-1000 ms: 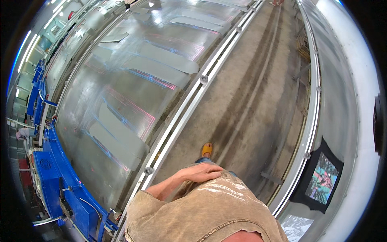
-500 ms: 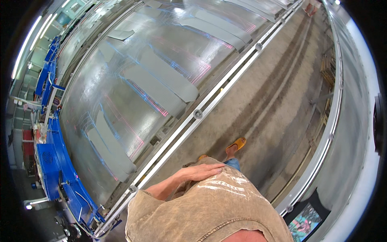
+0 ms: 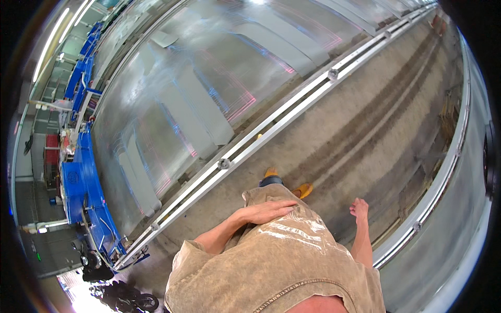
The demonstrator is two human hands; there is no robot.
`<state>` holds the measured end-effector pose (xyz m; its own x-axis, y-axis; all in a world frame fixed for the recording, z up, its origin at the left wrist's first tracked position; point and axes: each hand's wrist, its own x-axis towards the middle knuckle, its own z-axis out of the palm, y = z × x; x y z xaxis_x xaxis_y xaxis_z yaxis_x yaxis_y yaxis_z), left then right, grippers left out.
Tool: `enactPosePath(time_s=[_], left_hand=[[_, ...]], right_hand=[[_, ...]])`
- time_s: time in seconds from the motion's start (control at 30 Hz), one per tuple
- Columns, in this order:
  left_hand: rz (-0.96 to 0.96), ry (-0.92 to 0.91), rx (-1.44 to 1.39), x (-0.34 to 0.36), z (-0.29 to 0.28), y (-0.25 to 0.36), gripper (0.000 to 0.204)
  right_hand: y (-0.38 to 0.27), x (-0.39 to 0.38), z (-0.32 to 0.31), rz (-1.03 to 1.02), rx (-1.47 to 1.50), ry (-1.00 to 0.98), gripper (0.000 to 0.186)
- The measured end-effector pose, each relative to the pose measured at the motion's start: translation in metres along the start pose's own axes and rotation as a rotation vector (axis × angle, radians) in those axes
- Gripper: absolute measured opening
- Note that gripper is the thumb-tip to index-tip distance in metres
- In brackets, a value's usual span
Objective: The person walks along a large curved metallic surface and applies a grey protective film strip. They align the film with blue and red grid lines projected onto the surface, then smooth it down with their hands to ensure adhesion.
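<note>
My left hand (image 3: pixel 269 211) lies flat across the front of my brown T-shirt (image 3: pixel 255 261), over its white print. Its fingers are stretched out and it holds nothing that I can see. My right hand (image 3: pixel 358 207) hangs out from my right side above the concrete floor, with its fingers curled in. Nothing shows in it. To my left runs a long table (image 3: pixel 112 161) with grey fabric-like panels (image 3: pixel 185 107) laid on it, and blue and pink printed lines beside them.
A white double rail (image 3: pixel 276 121) edges the left table. On my right stands another metal-edged table (image 3: pixel 443 229). Between them is a concrete aisle (image 3: pixel 339 146) with dark streaks, where my yellow sandals (image 3: pixel 303 190) step. Blue machinery (image 3: pixel 86 182) and motorcycles (image 3: pixel 125 297) are at the left.
My right hand has come into view at the right. My feet have changed position and the tables have shifted in the picture. My left hand stays on the T-shirt.
</note>
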<state>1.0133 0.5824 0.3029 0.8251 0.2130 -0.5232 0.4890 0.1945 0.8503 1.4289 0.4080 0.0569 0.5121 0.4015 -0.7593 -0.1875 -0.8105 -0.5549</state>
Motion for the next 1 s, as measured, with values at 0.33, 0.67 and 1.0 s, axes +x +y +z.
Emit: enactPosePath(time_s=[0.33,0.67,1.0], left_hand=[[0.059,-0.047,-0.022,0.083,-0.069,0.038,0.055],[0.232,-0.282,0.056,0.164,-0.177,0.104,0.040],[0.167,-0.177,0.008,0.247,-0.195,0.124,0.046]], right_hand=[[-0.048,0.019,0.069,0.064,-0.331,-0.182,0.029],[-0.100,0.005,0.067,-0.046,-0.381,-0.075,0.031],[-0.134,0.064,0.024,0.121,-0.266,-0.179,0.032]])
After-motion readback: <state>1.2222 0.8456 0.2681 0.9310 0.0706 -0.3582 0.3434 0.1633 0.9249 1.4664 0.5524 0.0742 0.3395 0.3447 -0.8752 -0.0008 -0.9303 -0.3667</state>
